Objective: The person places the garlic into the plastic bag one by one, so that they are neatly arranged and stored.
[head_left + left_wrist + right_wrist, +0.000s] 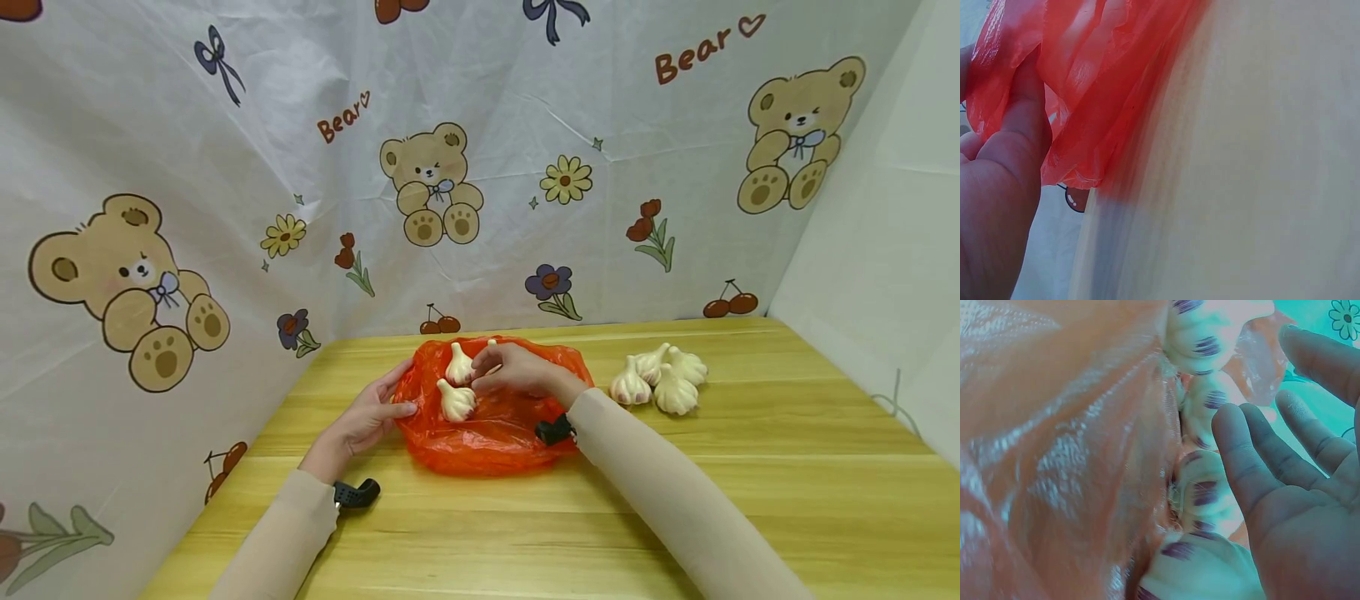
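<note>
A red plastic bag lies spread with its mouth up on the wooden table. My left hand pinches the bag's left rim between thumb and fingers; in the left wrist view the thin film folds around that hand's fingers. Inside the bag sit garlic bulbs, one bulb in front of another. Over the bag's opening is my right hand, its fingers apart and holding nothing. The right wrist view has several bulbs in a row beside these fingers.
To the right of the bag, several more garlic bulbs lie in a cluster on the table. A bear-printed cloth hangs behind and on the left. A white wall stands at the right, with a thin cable near the table edge.
</note>
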Action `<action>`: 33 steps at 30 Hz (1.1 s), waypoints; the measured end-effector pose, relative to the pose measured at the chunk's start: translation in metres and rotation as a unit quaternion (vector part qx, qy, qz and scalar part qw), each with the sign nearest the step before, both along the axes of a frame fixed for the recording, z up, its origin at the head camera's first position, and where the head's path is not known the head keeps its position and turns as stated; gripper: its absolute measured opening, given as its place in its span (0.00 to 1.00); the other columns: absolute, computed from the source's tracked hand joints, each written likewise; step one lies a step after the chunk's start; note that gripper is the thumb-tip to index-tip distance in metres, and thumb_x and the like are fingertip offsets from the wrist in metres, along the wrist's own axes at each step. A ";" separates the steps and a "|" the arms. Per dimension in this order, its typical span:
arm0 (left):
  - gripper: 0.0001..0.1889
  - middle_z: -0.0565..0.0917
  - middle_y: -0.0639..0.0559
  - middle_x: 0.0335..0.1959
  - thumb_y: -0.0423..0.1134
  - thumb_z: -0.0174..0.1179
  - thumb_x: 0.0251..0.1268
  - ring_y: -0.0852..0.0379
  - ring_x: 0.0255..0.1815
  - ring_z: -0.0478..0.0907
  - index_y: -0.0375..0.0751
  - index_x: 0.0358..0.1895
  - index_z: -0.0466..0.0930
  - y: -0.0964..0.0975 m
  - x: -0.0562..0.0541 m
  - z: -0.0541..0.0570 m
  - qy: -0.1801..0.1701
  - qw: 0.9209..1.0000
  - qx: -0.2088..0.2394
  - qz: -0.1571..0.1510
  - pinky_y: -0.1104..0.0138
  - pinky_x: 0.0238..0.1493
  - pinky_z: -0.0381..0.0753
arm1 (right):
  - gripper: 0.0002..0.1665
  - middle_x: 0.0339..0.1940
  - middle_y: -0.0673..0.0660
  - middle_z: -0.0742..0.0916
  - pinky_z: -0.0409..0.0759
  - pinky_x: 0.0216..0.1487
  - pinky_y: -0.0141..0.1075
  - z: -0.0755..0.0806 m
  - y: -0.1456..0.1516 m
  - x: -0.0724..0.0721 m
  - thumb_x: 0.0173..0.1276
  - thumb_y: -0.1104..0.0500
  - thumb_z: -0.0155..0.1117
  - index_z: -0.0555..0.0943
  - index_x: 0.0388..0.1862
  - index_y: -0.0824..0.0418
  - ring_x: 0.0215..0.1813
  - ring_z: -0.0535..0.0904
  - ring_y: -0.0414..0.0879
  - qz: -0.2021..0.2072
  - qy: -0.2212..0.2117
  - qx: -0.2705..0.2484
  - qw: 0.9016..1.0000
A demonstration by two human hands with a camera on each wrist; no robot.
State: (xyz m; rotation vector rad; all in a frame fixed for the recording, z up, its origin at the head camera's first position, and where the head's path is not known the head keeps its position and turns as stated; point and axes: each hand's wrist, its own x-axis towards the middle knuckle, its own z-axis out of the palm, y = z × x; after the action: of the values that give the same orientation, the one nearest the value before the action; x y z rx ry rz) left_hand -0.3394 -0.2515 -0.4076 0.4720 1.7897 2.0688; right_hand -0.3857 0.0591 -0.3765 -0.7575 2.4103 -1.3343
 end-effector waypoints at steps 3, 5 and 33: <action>0.49 0.51 0.45 0.85 0.21 0.62 0.67 0.52 0.68 0.75 0.56 0.85 0.47 0.000 0.000 0.000 0.000 1.000 -0.001 -0.001 0.60 0.58 0.86 | 0.23 0.53 0.54 0.88 0.84 0.63 0.43 0.004 0.004 0.003 0.67 0.54 0.74 0.80 0.58 0.61 0.61 0.82 0.53 0.004 0.008 0.000 1.000; 0.49 0.51 0.45 0.85 0.21 0.62 0.67 0.52 0.68 0.75 0.56 0.85 0.48 0.000 0.000 0.000 -0.001 1.000 -0.002 0.001 0.59 0.58 0.86 | 0.24 0.53 0.55 0.88 0.84 0.63 0.44 0.006 0.007 0.004 0.67 0.55 0.74 0.80 0.58 0.62 0.62 0.82 0.53 0.009 0.011 -0.006 1.000; 0.48 0.51 0.46 0.85 0.21 0.60 0.69 0.51 0.70 0.73 0.57 0.85 0.48 -0.001 -0.001 -0.001 0.002 1.000 -0.012 0.006 0.59 0.59 0.86 | 0.18 0.58 0.66 0.84 0.87 0.59 0.47 0.026 0.082 0.049 0.72 0.59 0.70 0.79 0.57 0.64 0.60 0.83 0.57 0.012 0.044 -0.017 0.999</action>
State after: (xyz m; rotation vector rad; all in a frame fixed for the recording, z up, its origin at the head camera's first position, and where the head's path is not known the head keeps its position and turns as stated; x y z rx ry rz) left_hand -0.3404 -0.2524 -0.4087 0.4605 1.8224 2.0526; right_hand -0.3370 0.1409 -0.3506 -0.8679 2.4433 -1.3631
